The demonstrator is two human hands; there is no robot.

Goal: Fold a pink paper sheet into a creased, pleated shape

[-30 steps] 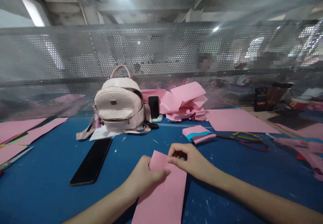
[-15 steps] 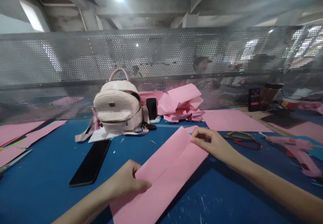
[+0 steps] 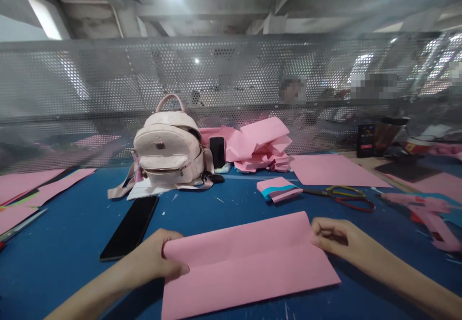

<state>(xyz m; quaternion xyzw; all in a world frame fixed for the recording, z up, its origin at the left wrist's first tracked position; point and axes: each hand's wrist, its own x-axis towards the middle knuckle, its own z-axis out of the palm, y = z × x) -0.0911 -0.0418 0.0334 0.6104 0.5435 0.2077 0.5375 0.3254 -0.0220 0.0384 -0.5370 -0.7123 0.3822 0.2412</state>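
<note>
1. Pink paper sheet [image 3: 249, 262] – we see it flat on blue table [image 3: 65, 262], creased lengthwise, centre front.
2. L hand [image 3: 159, 257] – pinching sheet's left edge.
3. R hand [image 3: 335, 238] – fingers curled shut on right edge.
4. Nearby: black phone [image 3: 130, 227], pink backpack [image 3: 168, 149], scissors [image 3: 342, 197].

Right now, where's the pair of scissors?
The scissors lie on the blue table at the right of the head view, beyond the right hand, beside the small folded pink-and-teal paper.
</note>
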